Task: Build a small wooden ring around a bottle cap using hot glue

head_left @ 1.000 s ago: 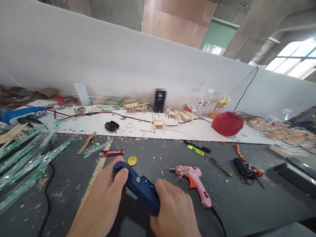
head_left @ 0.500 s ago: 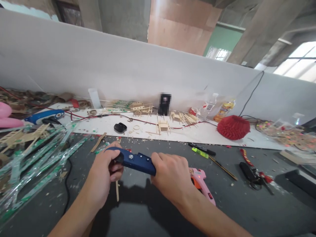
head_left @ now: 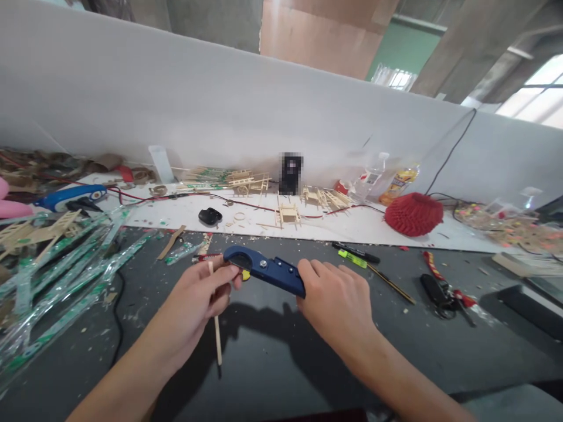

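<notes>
My right hand (head_left: 336, 299) is wrapped round the handle of a blue pipe cutter (head_left: 277, 276), held above the dark table. The cutter's hooked jaw points left, towards my left hand (head_left: 204, 293). Between the fingers of that closed left hand is a thin wooden stick (head_left: 218, 346), its lower part hanging below the hand and its top just showing above. My left fingertips are at the jaw, beside a small yellow part (head_left: 245, 274); whether the stick lies inside the jaw, I cannot tell.
Small wooden stick models (head_left: 288, 215) stand on a white board at the back. Plastic-wrapped strips (head_left: 65, 281) cover the left. A black earbud case (head_left: 210, 216), a black marker (head_left: 356, 252), a yellow-green highlighter (head_left: 352, 258), keys (head_left: 440, 296) and a red woven object (head_left: 414, 214) lie around.
The cutter and my right hand have moved right. My left hand has slid from the jaw's end to just below it, and the stick shows more. The pink glue gun is no longer visible.
</notes>
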Available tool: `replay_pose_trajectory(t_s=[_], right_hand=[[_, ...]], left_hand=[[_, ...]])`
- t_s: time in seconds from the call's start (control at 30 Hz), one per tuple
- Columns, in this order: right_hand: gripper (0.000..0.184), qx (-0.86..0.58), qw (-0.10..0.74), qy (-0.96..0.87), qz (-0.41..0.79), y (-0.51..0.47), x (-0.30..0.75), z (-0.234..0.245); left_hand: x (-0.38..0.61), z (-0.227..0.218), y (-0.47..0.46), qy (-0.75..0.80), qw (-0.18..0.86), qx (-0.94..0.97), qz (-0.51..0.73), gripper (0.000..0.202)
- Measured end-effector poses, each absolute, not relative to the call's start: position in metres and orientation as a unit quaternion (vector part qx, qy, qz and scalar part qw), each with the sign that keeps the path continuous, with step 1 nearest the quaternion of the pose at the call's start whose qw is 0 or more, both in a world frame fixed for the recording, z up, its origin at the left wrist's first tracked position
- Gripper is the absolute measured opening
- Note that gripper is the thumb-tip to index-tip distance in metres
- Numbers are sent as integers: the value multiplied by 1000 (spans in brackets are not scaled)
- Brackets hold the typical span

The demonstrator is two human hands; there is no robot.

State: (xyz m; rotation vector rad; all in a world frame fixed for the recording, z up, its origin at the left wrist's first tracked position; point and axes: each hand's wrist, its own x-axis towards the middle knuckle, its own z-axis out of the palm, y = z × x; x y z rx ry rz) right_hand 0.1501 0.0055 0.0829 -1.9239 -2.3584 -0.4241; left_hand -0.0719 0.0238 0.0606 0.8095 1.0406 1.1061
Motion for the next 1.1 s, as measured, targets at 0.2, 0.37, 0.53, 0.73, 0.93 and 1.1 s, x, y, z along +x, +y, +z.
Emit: replay_pose_trajectory(t_s=[0.2,0.37,0.53,0.73,0.93,1.1], right_hand=[[2,-699,-13,-706,-115,4,180,82],[19,-760,-53,-641,-92,1,213,86],[24,-789,-72,-605,-71,-1,235,88],[30,-801,-59,-595,-36,-3,244,84],[33,-799,57,-594,75,-16,245,81],[38,-745,170,-619,181,-34,231,74]], left_hand=[[-43,27,40,448,729,333,396,21],[-7,3,64,444,773,310,332,36],[8,-3,74,446,778,310,314,36],[-2,13,70,438,777,326,313,28],[-30,32,65,428,791,311,307,25],[-51,23,42,448,765,327,328,25]])
